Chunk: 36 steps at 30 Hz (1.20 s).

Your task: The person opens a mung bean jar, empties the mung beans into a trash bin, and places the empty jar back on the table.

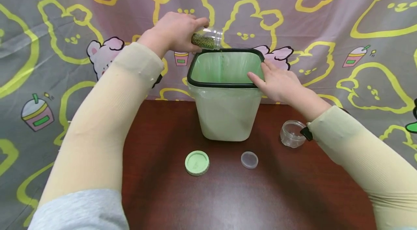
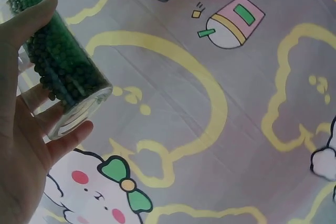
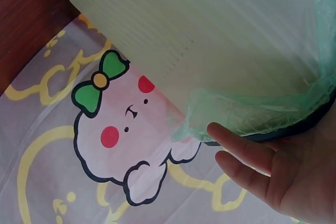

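In the head view my left hand [image 1: 180, 32] grips a clear jar [image 1: 219, 37] of green beans [image 1: 203, 41], tipped sideways over the left back rim of a bin. A few beans fall from its mouth. The left wrist view shows my thumb and fingers round the jar [image 2: 86, 114], its base facing the camera. The pale bin [image 1: 228, 114] has a black rim and a green liner bag [image 1: 239, 65]. My right hand [image 1: 280, 81] rests at the bin's right front corner, thumb over the rim. Two fairly straight fingers [image 3: 244, 150] show beside the liner outside in the right wrist view.
On the dark red table [image 1: 156, 193], a light green lid [image 1: 197, 163] and a small translucent disc [image 1: 249, 160] lie in front of the bin. A clear empty tub [image 1: 292, 134] stands to the right, near my right wrist. A patterned cloth [image 1: 325, 23] hangs behind.
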Motion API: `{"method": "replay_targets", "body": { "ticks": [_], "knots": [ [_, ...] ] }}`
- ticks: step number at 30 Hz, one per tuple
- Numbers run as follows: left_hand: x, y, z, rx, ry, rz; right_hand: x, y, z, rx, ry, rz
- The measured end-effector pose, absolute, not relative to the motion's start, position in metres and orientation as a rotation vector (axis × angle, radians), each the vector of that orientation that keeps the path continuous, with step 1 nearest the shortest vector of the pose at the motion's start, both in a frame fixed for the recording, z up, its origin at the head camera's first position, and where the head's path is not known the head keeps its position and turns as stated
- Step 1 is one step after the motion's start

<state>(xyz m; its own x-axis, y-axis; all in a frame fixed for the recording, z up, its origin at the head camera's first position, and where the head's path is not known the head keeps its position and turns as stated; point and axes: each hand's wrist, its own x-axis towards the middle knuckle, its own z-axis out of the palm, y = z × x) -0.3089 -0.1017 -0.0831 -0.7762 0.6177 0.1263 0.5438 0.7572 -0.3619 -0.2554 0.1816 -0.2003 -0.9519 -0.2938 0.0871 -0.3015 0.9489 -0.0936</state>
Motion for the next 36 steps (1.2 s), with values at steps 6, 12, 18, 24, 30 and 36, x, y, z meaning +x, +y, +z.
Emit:
{"method": "replay_targets", "body": {
  "ticks": [6, 12, 18, 24, 30, 36],
  "knots": [
    [-0.3101, -0.1023, -0.0842, -0.92, -2.732, 0.45, -0.2563, 0.1823, -0.2002, 0.469, -3.035, 0.157],
    [-0.31, -0.1018, -0.0851, -0.92, -2.738, 0.467, -0.2562, 0.1824, -0.1996, 0.462, -3.039, 0.157],
    [-0.3086, -0.1006, -0.0833, -0.904, -2.701, 0.397, -0.2556, 0.1821, -0.1989, 0.459, -3.042, 0.164],
    [-0.3111, -0.0993, -0.0878, -0.934, -2.75, 0.447, -0.2564, 0.1816, -0.1997, 0.472, -3.03, 0.164],
    [-0.3124, -0.0999, -0.0915, -0.928, -2.767, 0.439, -0.2568, 0.1816, -0.1998, 0.468, -3.037, 0.158],
    [-0.3126, -0.1005, -0.0874, -0.907, -2.73, 0.397, -0.2564, 0.1823, -0.1992, 0.466, -3.043, 0.161]
  ]
}}
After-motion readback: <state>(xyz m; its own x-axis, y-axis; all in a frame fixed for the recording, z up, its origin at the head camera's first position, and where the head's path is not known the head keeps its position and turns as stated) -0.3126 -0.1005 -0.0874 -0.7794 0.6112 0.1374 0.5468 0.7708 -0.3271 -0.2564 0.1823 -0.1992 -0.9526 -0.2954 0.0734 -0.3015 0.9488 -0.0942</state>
